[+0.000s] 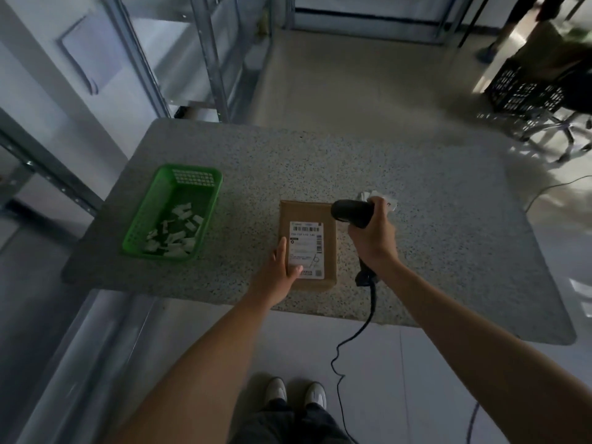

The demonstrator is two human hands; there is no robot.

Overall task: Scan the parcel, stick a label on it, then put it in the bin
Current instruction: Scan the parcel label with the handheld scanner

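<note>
A flat brown cardboard parcel (307,216) lies near the front edge of the speckled table (416,238), with a white shipping label on top. My left hand (283,264) rests on the parcel's near left corner, thumb on the label, fingers along its left side. My right hand (373,237) grips a black corded barcode scanner (350,212), whose head points left over the parcel's far right corner. Some white label sheets (389,201) lie just behind that hand.
A green plastic basket (179,187) with several small white pieces stands on the table's left. Metal shelving lines the left side. At the far right stand a black crate (525,88) on a wheeled frame and another person's legs. The scanner cable hangs to the floor.
</note>
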